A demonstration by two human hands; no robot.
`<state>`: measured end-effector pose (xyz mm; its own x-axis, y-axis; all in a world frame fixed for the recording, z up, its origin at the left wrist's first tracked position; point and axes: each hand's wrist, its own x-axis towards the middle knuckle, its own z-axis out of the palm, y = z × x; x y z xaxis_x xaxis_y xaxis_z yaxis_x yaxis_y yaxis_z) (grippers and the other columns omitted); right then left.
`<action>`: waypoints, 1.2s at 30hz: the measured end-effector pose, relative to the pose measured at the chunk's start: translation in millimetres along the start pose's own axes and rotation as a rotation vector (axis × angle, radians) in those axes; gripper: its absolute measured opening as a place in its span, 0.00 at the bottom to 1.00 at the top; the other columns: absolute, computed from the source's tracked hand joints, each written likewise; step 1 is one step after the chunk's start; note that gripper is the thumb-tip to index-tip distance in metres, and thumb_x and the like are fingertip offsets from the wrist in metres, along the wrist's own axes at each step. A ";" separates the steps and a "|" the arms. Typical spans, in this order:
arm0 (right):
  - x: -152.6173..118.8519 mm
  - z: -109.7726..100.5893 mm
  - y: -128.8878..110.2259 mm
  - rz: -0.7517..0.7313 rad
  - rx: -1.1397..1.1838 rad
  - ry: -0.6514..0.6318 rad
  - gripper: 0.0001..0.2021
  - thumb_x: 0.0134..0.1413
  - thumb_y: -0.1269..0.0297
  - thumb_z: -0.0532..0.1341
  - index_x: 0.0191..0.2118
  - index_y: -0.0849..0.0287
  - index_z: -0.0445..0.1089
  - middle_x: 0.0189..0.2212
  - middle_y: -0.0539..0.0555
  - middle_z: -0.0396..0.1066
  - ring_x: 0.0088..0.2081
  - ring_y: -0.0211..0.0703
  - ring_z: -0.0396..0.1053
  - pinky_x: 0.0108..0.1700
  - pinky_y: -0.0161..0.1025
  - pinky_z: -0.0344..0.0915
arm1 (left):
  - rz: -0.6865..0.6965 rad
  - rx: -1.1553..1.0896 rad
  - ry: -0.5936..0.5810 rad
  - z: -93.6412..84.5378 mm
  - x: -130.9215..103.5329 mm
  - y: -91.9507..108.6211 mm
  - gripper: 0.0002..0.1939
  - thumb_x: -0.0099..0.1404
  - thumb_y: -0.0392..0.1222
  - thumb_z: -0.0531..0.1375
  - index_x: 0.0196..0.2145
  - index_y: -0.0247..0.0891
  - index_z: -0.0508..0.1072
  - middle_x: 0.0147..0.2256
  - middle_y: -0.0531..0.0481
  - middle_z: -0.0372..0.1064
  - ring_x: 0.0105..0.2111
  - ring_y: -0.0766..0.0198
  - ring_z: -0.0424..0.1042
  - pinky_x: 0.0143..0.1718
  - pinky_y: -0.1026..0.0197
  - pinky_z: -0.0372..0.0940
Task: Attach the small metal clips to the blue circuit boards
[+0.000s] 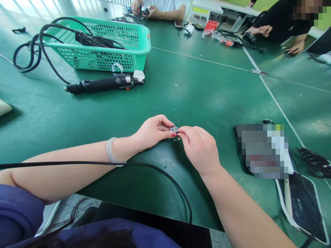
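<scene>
Between my two hands, just over the green table, is a small silvery-grey part (174, 129) with fine detail; its exact kind is too small to make out. My left hand (154, 131), a pale bangle on its wrist, pinches the part from the left between thumb and fingers. From the right, my right hand (200, 146) has thumb and forefinger closed at the part's edge, against a tiny dark bit. Right below the fingertips lies a small pale rectangular piece (177, 140) on the tabletop.
A black electric screwdriver (103, 83) lies before a green basket (108, 58) holding cables. A black cable (155, 167) crosses near me. At right are a blurred-out item (262, 151) and a dark phone-like device (306, 203). Two other people (283, 22) sit across the table (196, 89).
</scene>
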<state>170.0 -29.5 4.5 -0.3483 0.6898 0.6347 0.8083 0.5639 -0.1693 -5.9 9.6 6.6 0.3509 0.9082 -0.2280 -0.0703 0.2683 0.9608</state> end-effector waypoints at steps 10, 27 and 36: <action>1.7 -1.5 0.5 -0.065 -0.037 0.095 0.07 0.63 0.69 0.60 0.31 0.59 0.70 0.25 0.50 0.73 0.27 0.38 0.66 0.32 0.36 0.64 | -0.039 -0.153 -0.052 0.3 1.7 -3.7 0.13 0.52 0.29 0.70 0.33 0.32 0.69 0.32 0.50 0.77 0.33 0.69 0.77 0.45 0.60 0.69; 0.4 -7.8 8.9 0.144 0.075 0.081 0.05 0.59 0.71 0.63 0.37 0.56 0.76 0.33 0.51 0.79 0.34 0.42 0.74 0.38 0.40 0.70 | -0.144 -0.342 -0.025 2.4 1.9 2.5 0.07 0.61 0.22 0.60 0.34 0.30 0.71 0.29 0.50 0.77 0.31 0.72 0.77 0.39 0.67 0.68; 0.4 3.2 21.5 0.349 0.240 -0.461 0.06 0.53 0.73 0.65 0.32 0.54 0.76 0.34 0.51 0.76 0.40 0.46 0.70 0.44 0.44 0.67 | -0.150 -0.342 0.035 4.0 2.2 2.5 0.09 0.59 0.22 0.62 0.35 0.30 0.70 0.30 0.49 0.78 0.31 0.72 0.77 0.40 0.66 0.67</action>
<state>185.7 -15.7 -1.3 -0.2953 0.9465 0.1301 0.8011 0.3195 -0.5061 -1.6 11.0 9.1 0.3490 0.8598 -0.3728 -0.3306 0.4852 0.8095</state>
